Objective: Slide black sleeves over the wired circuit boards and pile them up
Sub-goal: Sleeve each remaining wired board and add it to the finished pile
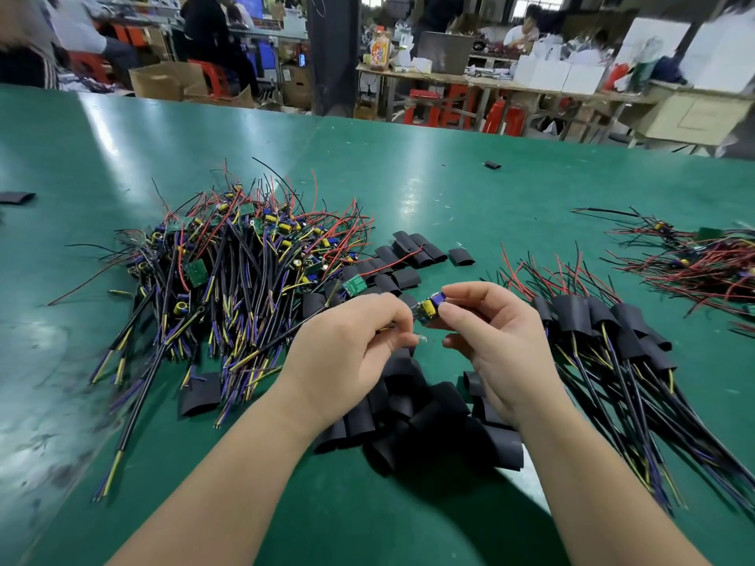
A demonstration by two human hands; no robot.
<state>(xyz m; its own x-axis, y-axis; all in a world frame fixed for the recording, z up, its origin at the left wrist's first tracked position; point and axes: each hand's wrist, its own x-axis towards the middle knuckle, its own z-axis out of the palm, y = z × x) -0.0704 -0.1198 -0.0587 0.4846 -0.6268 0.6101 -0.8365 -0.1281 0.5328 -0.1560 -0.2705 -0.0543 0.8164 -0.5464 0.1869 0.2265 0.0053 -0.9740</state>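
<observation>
Three heaps lie on a green table (408, 185) within easy reach: bare wired boards (245, 255) left, sleeved boards (604, 320) right, loose black sleeves (429, 410) nearest. Above the sleeves, left hand (347, 341) and right hand (490, 332) each pinch an end of one unsleeved circuit board (427, 306), probably readying it for sleeving.

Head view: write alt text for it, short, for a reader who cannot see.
A person's left hand and right hand pinch a small wired circuit board, no sleeve on it, above a green table. A tangled pile of bare wired boards lies to the left, loose black sleeves under the hands, sleeved boards to the right.
</observation>
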